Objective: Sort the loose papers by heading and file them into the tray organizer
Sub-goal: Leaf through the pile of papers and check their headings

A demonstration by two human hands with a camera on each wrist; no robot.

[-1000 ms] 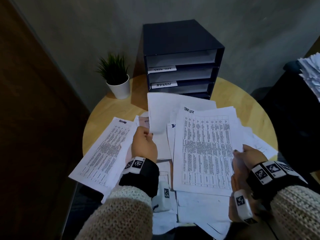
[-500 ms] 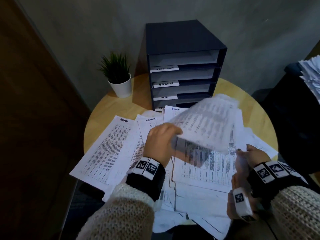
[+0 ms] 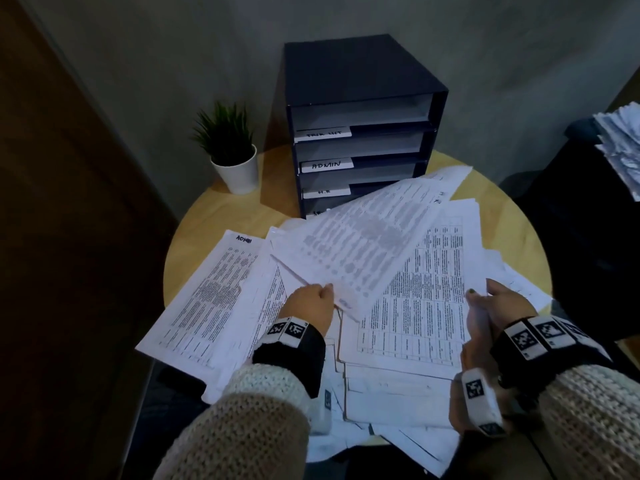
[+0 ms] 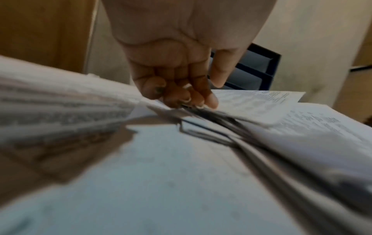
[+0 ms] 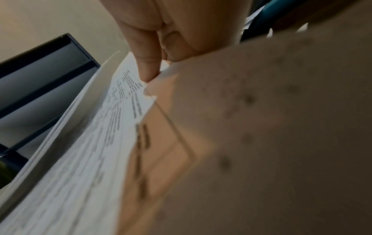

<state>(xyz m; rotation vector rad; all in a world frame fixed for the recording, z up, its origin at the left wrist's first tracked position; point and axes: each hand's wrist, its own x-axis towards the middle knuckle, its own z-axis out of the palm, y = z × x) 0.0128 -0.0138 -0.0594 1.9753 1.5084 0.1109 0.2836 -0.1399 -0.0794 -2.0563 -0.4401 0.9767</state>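
Head view: A round wooden desk (image 3: 221, 216) carries a spread of loose papers (image 3: 398, 386). At its far edge stands a dark tray organizer (image 3: 360, 81) with stacked shelves; legible labels read "ADMIN" and "H.R", the top label is too faint to read with certainty, and the lowest is covered by paper. A potted plant (image 3: 230, 147) in a white pot stands just left of the organizer. A sheet headed "ADMIN" (image 3: 207, 289) lies at the left of the spread. The left hand (image 3: 310, 306) pinches the near corner of a lifted printed sheet (image 3: 367, 244), which is blurred and tilted up over the pile, its far end reaching in front of the lower trays. The right hand (image 3: 502, 303) grips the right edge of a table-printed sheet (image 3: 415, 299) lying beneath it. A further stack of papers (image 3: 620, 140) sits on dark furniture at far right.

Left wrist view: The left hand (image 4: 181, 76) has its fingers curled, fingertips (image 4: 211, 100) closed on paper edges. The organizer (image 4: 251, 70) shows behind. Heavy blur.

Right wrist view: The right hand (image 5: 171, 31) has thumb and fingers clamped on a sheet's edge. The organizer (image 5: 40, 76) is at left.
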